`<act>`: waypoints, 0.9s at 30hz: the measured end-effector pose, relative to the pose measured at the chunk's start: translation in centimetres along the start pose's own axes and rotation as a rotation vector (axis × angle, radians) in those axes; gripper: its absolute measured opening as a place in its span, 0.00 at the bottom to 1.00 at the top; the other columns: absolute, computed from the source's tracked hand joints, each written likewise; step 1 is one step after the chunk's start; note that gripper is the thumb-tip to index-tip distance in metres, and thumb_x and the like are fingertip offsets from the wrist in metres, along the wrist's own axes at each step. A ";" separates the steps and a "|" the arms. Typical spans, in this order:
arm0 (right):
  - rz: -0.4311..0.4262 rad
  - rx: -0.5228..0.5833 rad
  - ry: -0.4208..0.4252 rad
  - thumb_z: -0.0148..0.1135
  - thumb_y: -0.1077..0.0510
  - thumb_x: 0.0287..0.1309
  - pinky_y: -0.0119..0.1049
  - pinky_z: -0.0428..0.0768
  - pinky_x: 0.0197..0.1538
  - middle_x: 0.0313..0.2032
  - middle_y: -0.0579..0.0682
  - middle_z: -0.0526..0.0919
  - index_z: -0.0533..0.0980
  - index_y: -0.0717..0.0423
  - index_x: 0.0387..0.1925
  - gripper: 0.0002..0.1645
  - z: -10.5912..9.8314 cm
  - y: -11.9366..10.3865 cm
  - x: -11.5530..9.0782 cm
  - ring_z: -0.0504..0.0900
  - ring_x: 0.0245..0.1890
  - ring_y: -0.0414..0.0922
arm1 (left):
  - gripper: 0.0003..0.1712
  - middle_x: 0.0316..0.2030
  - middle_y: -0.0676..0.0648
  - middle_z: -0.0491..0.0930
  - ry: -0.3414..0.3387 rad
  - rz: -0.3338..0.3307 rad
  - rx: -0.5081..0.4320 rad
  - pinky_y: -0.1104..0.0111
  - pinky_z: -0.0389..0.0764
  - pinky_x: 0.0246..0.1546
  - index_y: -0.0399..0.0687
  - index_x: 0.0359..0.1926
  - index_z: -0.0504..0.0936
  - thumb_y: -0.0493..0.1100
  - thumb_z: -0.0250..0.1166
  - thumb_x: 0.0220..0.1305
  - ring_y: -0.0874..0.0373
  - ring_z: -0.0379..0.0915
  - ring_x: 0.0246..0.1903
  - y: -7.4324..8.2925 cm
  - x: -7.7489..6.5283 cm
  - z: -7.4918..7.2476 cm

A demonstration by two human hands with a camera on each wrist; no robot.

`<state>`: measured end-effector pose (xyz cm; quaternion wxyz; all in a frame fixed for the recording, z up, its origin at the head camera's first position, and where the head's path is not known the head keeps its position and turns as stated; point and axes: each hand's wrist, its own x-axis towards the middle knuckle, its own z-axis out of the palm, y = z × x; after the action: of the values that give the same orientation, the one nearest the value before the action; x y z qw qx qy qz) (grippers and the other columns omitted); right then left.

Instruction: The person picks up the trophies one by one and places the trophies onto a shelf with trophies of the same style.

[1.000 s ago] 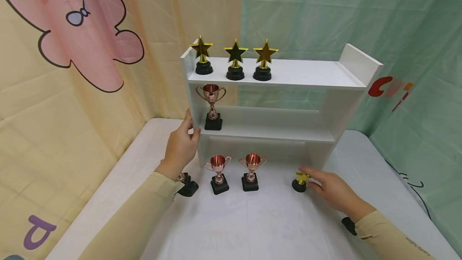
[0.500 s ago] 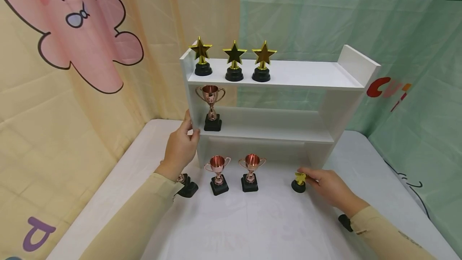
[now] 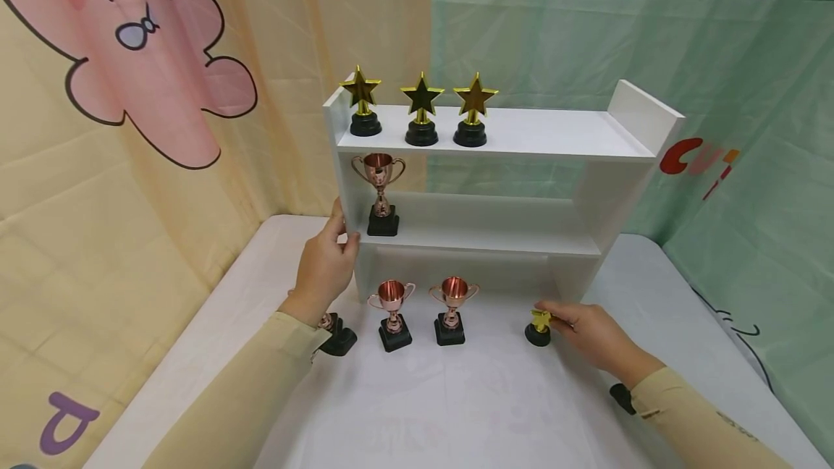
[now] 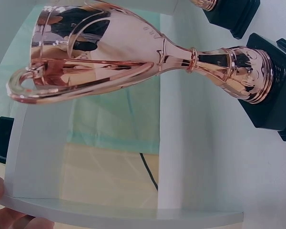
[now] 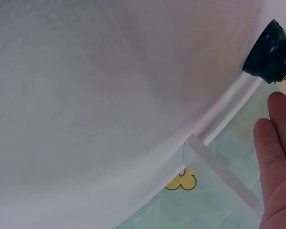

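My left hand (image 3: 327, 260) holds the left side panel of the white shelf unit (image 3: 495, 244), thumb on its front edge. In the left wrist view, fingertips (image 4: 20, 217) show at the panel's edge. My right hand (image 3: 596, 339) pinches the gold star of a small trophy (image 3: 538, 331) standing on the table at the unit's lower right. In the right wrist view its black base (image 5: 271, 52) sits on the white cloth, with fingers (image 5: 276, 148) beside the star. A large copper cup trophy (image 4: 109, 47) lies close to the left wrist camera.
Three star trophies (image 3: 421, 111) stand on the top shelf, and one copper cup (image 3: 381, 197) on the middle one. Two copper cups (image 3: 451, 310) stand before the unit. Another cup's base (image 3: 340, 339) shows by my left wrist, a black base (image 3: 622, 398) by my right sleeve.
My right thumb and fingers have closed in on the star trophy, and the right forearm has shifted slightly left. The left hand keeps its place on the shelf unit.
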<state>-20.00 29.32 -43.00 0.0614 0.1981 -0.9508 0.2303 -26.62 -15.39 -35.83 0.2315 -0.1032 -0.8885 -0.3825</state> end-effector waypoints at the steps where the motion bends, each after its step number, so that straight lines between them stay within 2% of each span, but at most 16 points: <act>1: 0.002 0.003 -0.001 0.66 0.67 0.67 0.49 0.87 0.56 0.60 0.57 0.86 0.82 0.55 0.64 0.25 0.0 0.0 0.0 0.86 0.60 0.59 | 0.40 0.63 0.35 0.82 -0.001 -0.001 0.000 0.46 0.90 0.44 0.66 0.84 0.54 0.43 0.59 0.79 0.38 0.89 0.47 0.0 0.0 0.0; 10: -0.007 0.009 0.009 0.67 0.67 0.66 0.45 0.88 0.54 0.59 0.57 0.87 0.83 0.56 0.63 0.24 0.0 0.0 0.0 0.87 0.58 0.58 | 0.40 0.61 0.35 0.84 0.009 0.012 0.025 0.47 0.90 0.42 0.65 0.84 0.55 0.42 0.60 0.79 0.38 0.90 0.46 0.1 0.0 0.0; 16: 0.001 0.016 0.003 0.67 0.67 0.66 0.44 0.88 0.53 0.58 0.57 0.88 0.83 0.57 0.62 0.23 -0.1 -0.1 0.1 0.87 0.57 0.58 | 0.39 0.59 0.35 0.85 0.022 0.021 0.023 0.46 0.89 0.46 0.63 0.83 0.58 0.42 0.61 0.78 0.38 0.88 0.50 0.0 0.1 0.0; 20: -0.004 0.016 0.002 0.67 0.67 0.66 0.43 0.88 0.53 0.58 0.56 0.88 0.83 0.57 0.62 0.23 -0.1 0.0 0.1 0.88 0.57 0.57 | 0.39 0.58 0.35 0.85 0.021 0.013 0.023 0.46 0.89 0.45 0.60 0.83 0.57 0.42 0.60 0.78 0.38 0.88 0.50 0.0 0.0 0.0; 27: -0.001 0.027 -0.005 0.67 0.67 0.66 0.41 0.88 0.52 0.57 0.56 0.88 0.83 0.57 0.62 0.23 -0.2 0.0 0.1 0.88 0.56 0.57 | 0.39 0.60 0.35 0.84 0.015 0.014 0.017 0.46 0.89 0.48 0.64 0.83 0.57 0.42 0.61 0.78 0.38 0.87 0.53 0.1 0.1 -0.1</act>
<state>-20.13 29.36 -42.84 0.0566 0.1997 -0.9477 0.2426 -26.60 -15.36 -35.70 0.2415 -0.1048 -0.8892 -0.3741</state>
